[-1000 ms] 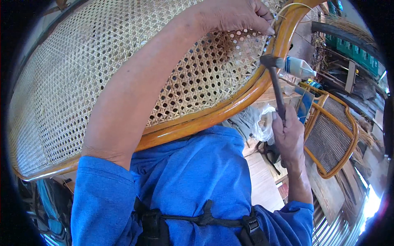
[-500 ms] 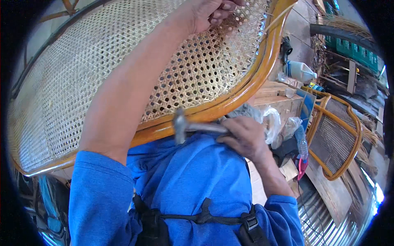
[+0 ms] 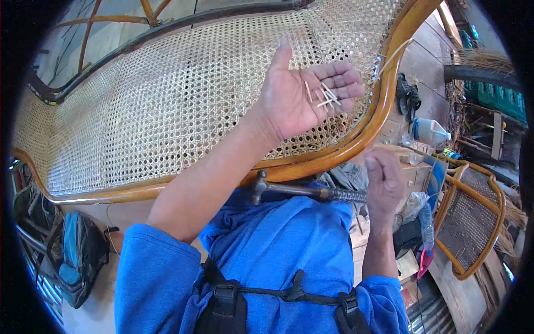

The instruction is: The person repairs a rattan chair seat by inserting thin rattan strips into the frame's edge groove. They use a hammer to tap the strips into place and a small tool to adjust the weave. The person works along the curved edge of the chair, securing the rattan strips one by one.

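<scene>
Several thin pale sticks lay in the upturned palm of the left hand, which was spread flat beneath them without gripping. One pointed away from the body, its long axis nearly upright; beside the fingers, others slanted from upper left to lower right, and one crossed them. Under that hand stretched woven cane, edged by a glossy curved frame. Just below, a hammer lay across the lap, head leftward, handle running right and slightly toward the body. Near the handle's end, the right hand had its fingers curled in; whether they pinched anything, I could not tell.
</scene>
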Demonstrator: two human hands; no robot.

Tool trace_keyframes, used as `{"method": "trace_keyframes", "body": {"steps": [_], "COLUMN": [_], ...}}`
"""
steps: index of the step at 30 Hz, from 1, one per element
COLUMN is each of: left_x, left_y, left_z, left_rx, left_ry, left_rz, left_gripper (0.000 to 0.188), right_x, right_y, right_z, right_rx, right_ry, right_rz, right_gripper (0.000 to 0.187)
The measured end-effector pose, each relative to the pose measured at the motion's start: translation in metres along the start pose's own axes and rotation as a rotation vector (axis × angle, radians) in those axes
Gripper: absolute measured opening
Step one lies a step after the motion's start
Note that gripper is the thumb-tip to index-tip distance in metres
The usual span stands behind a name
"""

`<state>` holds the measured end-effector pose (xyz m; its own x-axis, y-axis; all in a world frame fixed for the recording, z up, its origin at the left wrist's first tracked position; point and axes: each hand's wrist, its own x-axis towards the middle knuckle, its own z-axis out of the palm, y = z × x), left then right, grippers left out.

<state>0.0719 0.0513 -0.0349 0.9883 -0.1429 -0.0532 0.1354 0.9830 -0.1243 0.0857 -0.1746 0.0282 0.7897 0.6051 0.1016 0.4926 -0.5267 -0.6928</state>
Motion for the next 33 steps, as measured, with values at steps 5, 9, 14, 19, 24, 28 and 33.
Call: {"method": "trace_keyframes", "body": {"steps": [5,9,14,19,24,28,33], "left_x": [-0.006,-0.006,-0.004,-0.004,-0.003,-0.003,-0.005], "left_y": [-0.007,-0.006,-0.004,-0.004,-0.005,-0.005,-0.011], "left_z": [0.001,0.006,0.003,-0.002,0.002,0.0,0.013], "left_rx": [-0.038,-0.049,-0.052,-0.041,-0.067,-0.071,0.025], "left_ry": [0.002,0.077,0.135,0.13,0.149,0.111,0.163], "left_rz": [0.008,0.014,0.036,0.048,0.053,0.04,0.036], "left_gripper": [0.103,0.106,0.106,0.106,0.106,0.106,0.103], "right_x": [0.048,0.072,0.08,0.083,0.083,0.084,0.087], "right_y": [-0.028,-0.034,-0.039,-0.039,-0.043,-0.041,-0.055], "right_z": [0.008,0.02,0.031,0.036,0.039,0.043,0.058], "right_rx": [-0.071,-0.167,-0.23,-0.254,-0.27,-0.225,-0.213], "right_ry": [0.052,-0.028,-0.083,-0.082,-0.094,-0.093,-0.111], "right_rz": [-0.157,-0.276,-0.291,-0.378,-0.394,-0.357,-0.316], "right_gripper": [0.013,0.021,0.023,0.022,0.02,0.021,0.02]}}
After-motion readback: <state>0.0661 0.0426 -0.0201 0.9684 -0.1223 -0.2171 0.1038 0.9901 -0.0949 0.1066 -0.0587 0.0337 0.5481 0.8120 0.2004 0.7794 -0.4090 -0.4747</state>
